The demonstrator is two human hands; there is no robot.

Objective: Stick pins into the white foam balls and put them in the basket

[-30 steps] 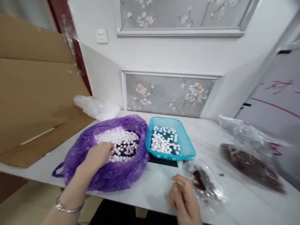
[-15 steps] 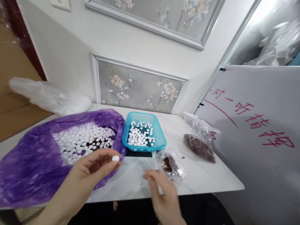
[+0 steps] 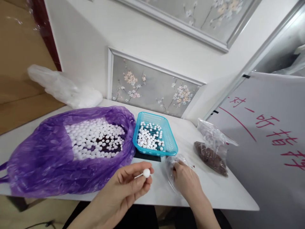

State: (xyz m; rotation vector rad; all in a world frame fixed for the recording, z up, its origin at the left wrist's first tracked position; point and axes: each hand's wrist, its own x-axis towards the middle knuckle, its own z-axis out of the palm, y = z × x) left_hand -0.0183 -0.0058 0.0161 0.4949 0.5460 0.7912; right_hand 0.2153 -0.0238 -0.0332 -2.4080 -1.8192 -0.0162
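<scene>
My left hand is closed, pinching a small white ball between thumb and fingers above the table's front edge. A thin white line like a stem runs from the ball toward the palm. My right hand reaches down into a small clear plastic bag; its fingertips and whatever they touch are hidden there. Beyond the hands stands a turquoise plastic basket partly filled with white balls. To the left, a purple plastic bag lies open, with many similar balls inside.
A clear bag of brown material lies at the right of the white table. Dark crumbs lie near the small bag. Crumpled translucent plastic rests at the back left. A whiteboard with red writing stands at the right.
My right hand has gone from beside the small clear bag into it. My left hand, still pinching the white ball, has shifted right and slightly lower in view. The camera has turned a little.
</scene>
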